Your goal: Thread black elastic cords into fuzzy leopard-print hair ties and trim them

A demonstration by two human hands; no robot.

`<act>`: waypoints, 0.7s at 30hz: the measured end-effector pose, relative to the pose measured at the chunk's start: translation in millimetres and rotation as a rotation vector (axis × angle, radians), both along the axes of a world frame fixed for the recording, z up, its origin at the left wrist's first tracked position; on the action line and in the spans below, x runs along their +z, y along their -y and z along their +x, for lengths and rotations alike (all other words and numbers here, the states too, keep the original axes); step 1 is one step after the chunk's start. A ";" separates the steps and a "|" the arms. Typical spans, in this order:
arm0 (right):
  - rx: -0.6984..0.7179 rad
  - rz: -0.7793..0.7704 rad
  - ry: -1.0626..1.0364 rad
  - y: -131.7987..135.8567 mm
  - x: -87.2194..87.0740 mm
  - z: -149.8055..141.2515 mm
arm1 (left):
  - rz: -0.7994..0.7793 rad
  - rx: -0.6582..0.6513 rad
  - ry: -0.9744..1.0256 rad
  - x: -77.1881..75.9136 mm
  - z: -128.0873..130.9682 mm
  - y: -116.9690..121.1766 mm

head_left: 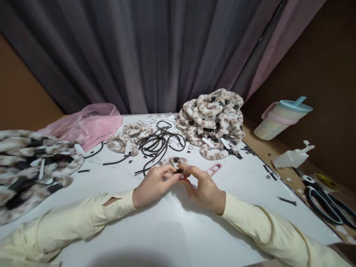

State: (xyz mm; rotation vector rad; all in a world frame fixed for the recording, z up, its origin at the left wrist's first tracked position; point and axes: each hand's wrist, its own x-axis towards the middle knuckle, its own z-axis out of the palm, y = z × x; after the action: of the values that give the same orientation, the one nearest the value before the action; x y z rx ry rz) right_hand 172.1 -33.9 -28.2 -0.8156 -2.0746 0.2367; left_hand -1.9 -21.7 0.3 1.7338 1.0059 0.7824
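Note:
Both my hands meet over the middle of the white table, fingers pinched on a small fluffy brown-and-white spotted loop with dark parts on it. My left hand grips its near side from the left. My right hand pinches close beside the left fingertips, at a dark piece of the loop. My fingers hide most of the loop. Just beyond the right hand lies a pink-handled snap-blade cutter. Behind the hands is a tangle of black cord, apart from them.
Piles of similar fluffy loops lie at back right and left, with several more mid-left. A pink plastic bag sits behind. On the right are a tumbler, a white squeeze bottle, scissors and cord scraps.

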 end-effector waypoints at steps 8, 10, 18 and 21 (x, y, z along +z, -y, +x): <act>0.002 -0.107 0.009 0.3 -5.8 -1.1 | 0.430 0.108 -0.172 -16.8 -1.4 6.2; 0.013 -0.098 0.004 -0.1 -8.1 -1.1 | 0.516 0.124 -0.181 -19.8 -1.7 7.2; 0.035 -0.016 -0.021 -1.8 -13.8 -0.1 | 0.436 0.102 -0.135 -21.4 -1.5 9.8; 0.040 -0.016 -0.010 -2.1 -12.0 0.1 | 0.347 0.088 -0.090 -21.2 0.0 11.2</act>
State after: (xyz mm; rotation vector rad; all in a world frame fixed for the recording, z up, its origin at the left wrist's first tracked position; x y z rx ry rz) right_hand 172.2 -31.9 -40.2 -0.7809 -2.0837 0.2790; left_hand -1.9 -32.9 -20.9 2.0456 1.0593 0.9877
